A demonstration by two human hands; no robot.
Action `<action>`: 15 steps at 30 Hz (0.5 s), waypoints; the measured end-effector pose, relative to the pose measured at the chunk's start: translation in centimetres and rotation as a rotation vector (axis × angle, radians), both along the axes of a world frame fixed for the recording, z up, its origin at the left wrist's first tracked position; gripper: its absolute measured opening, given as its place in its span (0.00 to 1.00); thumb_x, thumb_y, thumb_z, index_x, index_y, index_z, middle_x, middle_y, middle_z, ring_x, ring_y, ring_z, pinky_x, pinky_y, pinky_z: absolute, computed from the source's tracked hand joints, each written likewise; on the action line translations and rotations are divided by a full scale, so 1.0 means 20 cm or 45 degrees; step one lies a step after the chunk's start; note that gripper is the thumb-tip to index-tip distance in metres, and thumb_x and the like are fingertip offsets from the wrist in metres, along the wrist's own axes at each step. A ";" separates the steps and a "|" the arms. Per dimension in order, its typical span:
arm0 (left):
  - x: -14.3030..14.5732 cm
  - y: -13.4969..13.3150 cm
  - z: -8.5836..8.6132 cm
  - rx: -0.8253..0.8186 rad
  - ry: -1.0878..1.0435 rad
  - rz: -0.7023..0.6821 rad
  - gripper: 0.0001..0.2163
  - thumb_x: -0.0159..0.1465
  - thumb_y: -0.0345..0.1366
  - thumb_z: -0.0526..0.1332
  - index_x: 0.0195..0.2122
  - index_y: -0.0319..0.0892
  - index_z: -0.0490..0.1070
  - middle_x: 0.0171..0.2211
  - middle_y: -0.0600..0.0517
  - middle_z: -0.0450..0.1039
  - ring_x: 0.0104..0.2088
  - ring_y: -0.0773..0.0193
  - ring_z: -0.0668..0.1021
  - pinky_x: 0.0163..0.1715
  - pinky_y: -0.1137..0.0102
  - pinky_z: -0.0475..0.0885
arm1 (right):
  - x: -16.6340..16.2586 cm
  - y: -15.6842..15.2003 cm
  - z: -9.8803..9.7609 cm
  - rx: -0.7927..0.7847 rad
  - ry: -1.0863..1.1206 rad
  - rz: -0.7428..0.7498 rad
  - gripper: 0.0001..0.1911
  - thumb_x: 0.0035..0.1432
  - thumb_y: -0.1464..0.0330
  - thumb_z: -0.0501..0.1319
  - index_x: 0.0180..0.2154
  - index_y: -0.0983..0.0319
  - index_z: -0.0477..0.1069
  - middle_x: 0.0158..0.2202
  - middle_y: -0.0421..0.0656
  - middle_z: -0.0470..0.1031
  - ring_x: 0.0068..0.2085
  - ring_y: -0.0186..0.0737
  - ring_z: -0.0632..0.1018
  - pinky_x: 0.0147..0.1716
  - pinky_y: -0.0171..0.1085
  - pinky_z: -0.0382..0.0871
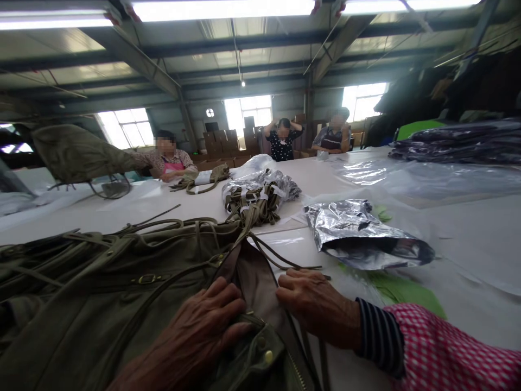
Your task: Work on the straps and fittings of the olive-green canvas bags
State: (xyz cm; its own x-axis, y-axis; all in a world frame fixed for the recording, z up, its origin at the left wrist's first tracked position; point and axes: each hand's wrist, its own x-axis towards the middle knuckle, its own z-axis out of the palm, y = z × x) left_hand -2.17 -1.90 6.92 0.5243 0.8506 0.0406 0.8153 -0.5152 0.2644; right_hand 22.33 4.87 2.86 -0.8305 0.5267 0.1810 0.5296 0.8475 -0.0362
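Note:
An olive-green jacket (163, 271) with a brass zip, snaps, a small buckle and long cords lies in front of me, its brown lining (255, 277) showing at the open front. My left hand (203, 320) is closed on the front edge beside the zip, fingers curled over the cloth and thumb near the zip's teeth. My right hand (309, 298) is closed in a fist on the opposite edge of the opening. Its fingertips are hidden in the fold. Just beyond it, a dark cord lies across the white table (285, 244).
Silver foil bag (362, 233), mouth toward me, lies right of the jacket over green sheets (407, 293). A bundle of wrapped olive straps (256, 198) sits ahead. Dark plastic-wrapped packs (459, 141) are stacked far right. Across the table are three people; one holds up an olive piece (73, 152).

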 end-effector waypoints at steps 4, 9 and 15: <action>0.00 0.00 -0.01 -0.022 0.047 -0.003 0.13 0.74 0.43 0.51 0.43 0.48 0.74 0.46 0.52 0.74 0.49 0.61 0.73 0.51 0.68 0.71 | -0.02 0.02 -0.01 -0.042 0.051 0.031 0.04 0.62 0.75 0.56 0.36 0.62 0.67 0.38 0.43 0.74 0.38 0.41 0.73 0.32 0.39 0.55; -0.01 0.01 -0.02 0.169 0.079 -0.031 0.17 0.73 0.52 0.51 0.40 0.49 0.74 0.43 0.53 0.76 0.45 0.61 0.75 0.46 0.69 0.73 | -0.01 0.04 -0.02 -0.203 0.191 -0.134 0.03 0.60 0.74 0.55 0.35 0.61 0.65 0.33 0.41 0.74 0.31 0.38 0.73 0.29 0.38 0.52; -0.04 0.05 -0.11 0.421 -0.009 -0.054 0.21 0.71 0.57 0.48 0.36 0.50 0.73 0.36 0.54 0.76 0.39 0.61 0.76 0.38 0.71 0.72 | 0.04 0.03 -0.01 -0.341 0.265 -0.153 0.04 0.56 0.74 0.57 0.33 0.59 0.63 0.29 0.38 0.73 0.31 0.36 0.73 0.30 0.36 0.53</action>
State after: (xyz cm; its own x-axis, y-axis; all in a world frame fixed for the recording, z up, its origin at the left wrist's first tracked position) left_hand -3.03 -0.98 4.67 0.5574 0.7684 0.3145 0.7902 -0.6072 0.0832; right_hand 23.10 5.41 2.59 -0.7197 0.6698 0.1824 0.5826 0.7257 -0.3661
